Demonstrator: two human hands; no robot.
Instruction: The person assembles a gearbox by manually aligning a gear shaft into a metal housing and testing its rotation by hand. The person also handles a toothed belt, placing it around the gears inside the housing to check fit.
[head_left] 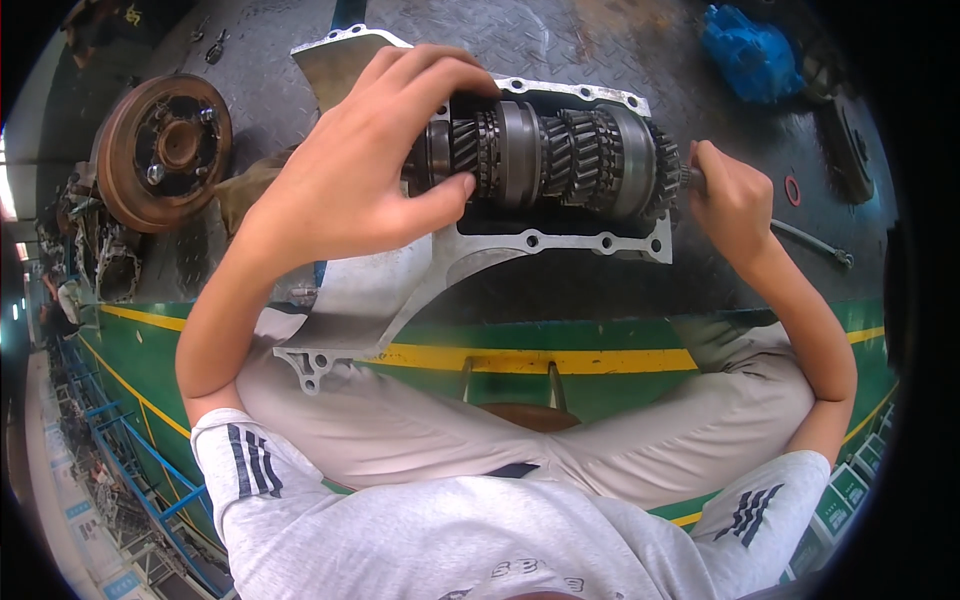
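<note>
A gear shaft (580, 158) with several helical gears and smooth rings lies lengthwise within an aluminium gearbox housing (590, 242). My left hand (385, 150) curves over the left end of the gear stack, its thumb on the near side and its fingers reaching across to the far side. At the other end, my right hand (730, 195) is closed around the thin end of the shaft, which sticks out past the housing's right edge. The flared bell end of the housing points toward me on the left, and my left hand covers part of it.
A rusty brake drum (165, 150) stands to the left on the dark metal table (560, 290). To the far right are a blue-painted casting (750, 55), a red ring (792, 190) and a wrench (812, 243). A stool (525, 414) shows below, on the green floor.
</note>
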